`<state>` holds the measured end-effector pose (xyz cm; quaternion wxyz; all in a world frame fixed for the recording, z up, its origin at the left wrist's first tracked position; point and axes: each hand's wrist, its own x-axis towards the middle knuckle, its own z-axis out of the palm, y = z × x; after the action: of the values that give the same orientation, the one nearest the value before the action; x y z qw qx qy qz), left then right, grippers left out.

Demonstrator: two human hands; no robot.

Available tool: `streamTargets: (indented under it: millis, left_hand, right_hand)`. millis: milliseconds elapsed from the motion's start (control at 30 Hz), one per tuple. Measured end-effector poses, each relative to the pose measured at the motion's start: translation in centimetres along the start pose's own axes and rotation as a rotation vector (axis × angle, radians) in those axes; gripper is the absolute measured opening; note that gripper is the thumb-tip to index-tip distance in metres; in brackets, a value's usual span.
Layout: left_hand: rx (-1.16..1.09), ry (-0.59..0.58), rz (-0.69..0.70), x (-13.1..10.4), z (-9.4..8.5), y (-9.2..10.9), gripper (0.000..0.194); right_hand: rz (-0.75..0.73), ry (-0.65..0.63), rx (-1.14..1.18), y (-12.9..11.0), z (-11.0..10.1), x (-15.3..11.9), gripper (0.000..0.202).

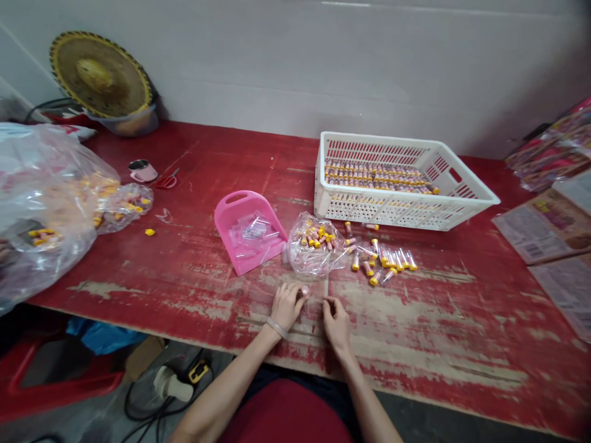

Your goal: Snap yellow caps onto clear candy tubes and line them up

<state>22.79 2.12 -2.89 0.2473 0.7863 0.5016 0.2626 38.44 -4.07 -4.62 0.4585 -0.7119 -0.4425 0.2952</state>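
My left hand point(285, 306), with a bracelet at the wrist, is closed around a small tube point(305, 290), its round pinkish end facing up. Beside it, my right hand point(337, 320) has thumb and fingertips pinched together; whatever they may hold is too small to make out. Just beyond both hands lies a clear plastic bag point(300, 261) of yellow-capped pink tubes. Loose clear tubes with yellow caps point(386, 258) are scattered to its right, several in a row. A pink dustpan point(226, 231) left of the bag holds clear plastic pieces point(253, 231).
A white slotted crate point(383, 209) filled with rows of tubes stands at the back. Large plastic bags point(50, 203), a mug point(143, 171), red scissors point(167, 181) and a loose yellow cap point(149, 232) are at left. Printed cartons point(549, 227) stand at right on the worn red table point(438, 344).
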Motion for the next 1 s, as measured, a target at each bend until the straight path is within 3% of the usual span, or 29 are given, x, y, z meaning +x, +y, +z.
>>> streamTargets:
  millis: [133, 200, 333, 433, 600, 700, 800, 1000]
  left_hand:
    - [-0.047, -0.054, 0.060, -0.3, 0.2, 1.0, 0.027]
    - [-0.098, -0.071, 0.068, -0.3, 0.3, 1.5, 0.032]
    - [-0.244, 0.017, 0.012, -0.8, 0.5, 1.9, 0.048]
    - [-0.296, 0.062, -0.087, -1.5, 0.9, 1.5, 0.037]
    - [-0.327, 0.047, -0.178, -2.5, 1.3, 1.3, 0.022]
    - [-0.339, 0.049, -0.177, -2.6, 1.2, 1.3, 0.021]
    - [-0.338, 0.048, -0.214, -2.5, 0.9, 1.0, 0.021]
    - [-0.341, 0.038, -0.240, -2.5, 0.9, 0.6, 0.022]
  right_hand:
    - [-0.071, -0.037, 0.208, -1.8, 0.7, 0.5, 0.059]
    - [-0.065, -0.036, 0.248, -2.4, 0.9, 1.2, 0.051]
    - [0.041, 0.177, 0.299, -2.5, 0.0, 2.8, 0.041]
    - [-0.086, 0.253, 0.096, -1.9, -1.2, 3.1, 0.040]
    - [-0.309, 0.117, -0.263, -1.1, -1.9, 2.7, 0.040]
    - [-0.379, 0.145, -0.309, -0.6, -1.8, 2.5, 0.039]
    - [-0.432, 0.095, -0.337, -0.2, -1.9, 2.3, 0.037]
    - [-0.417, 0.129, -0.336, 0.4, -2.1, 1.8, 0.044]
